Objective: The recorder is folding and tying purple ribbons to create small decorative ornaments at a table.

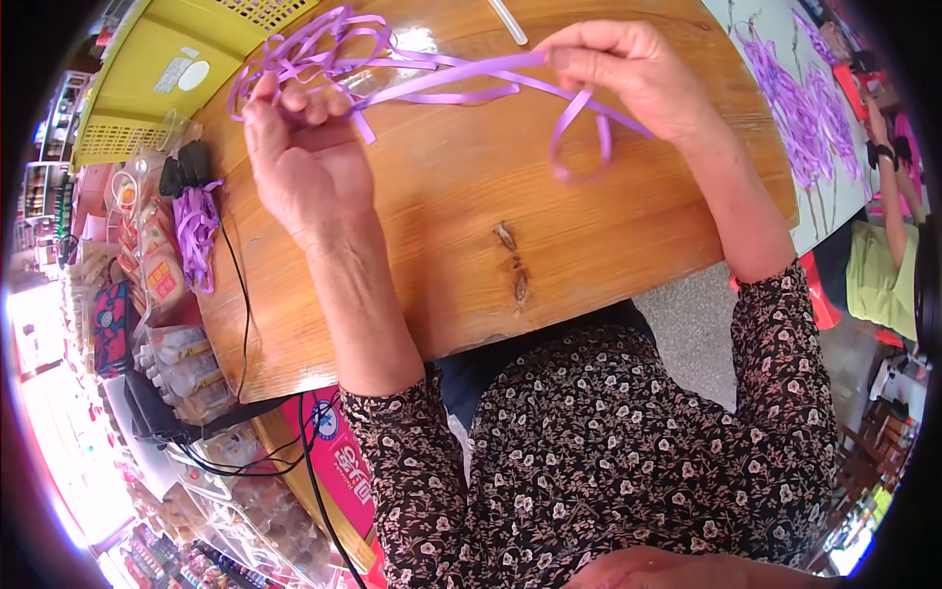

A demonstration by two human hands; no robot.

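Observation:
My right hand point(643, 74) pinches a flat purple ribbon point(451, 75) between thumb and fingers, above the wooden table point(432, 226). The stretch runs left to the fingertips of my left hand point(309, 147), whose fingers are curled, palm partly turned up, closed around the ribbon. A short piece dangles beside those fingertips. Below my right hand hangs a ribbon loop point(581, 147). Behind my left hand lies a tangled heap of the same purple ribbon point(319, 44), partly hidden by the fingers.
A yellow plastic basket point(162, 83) stands at the far left. Beside the table's left edge hang a purple ribbon bundle point(196, 231) and a black cable point(238, 294). A clear stick point(507, 22) lies at the back. More purple strips point(800, 113) cover a white table at right, near another person point(883, 265).

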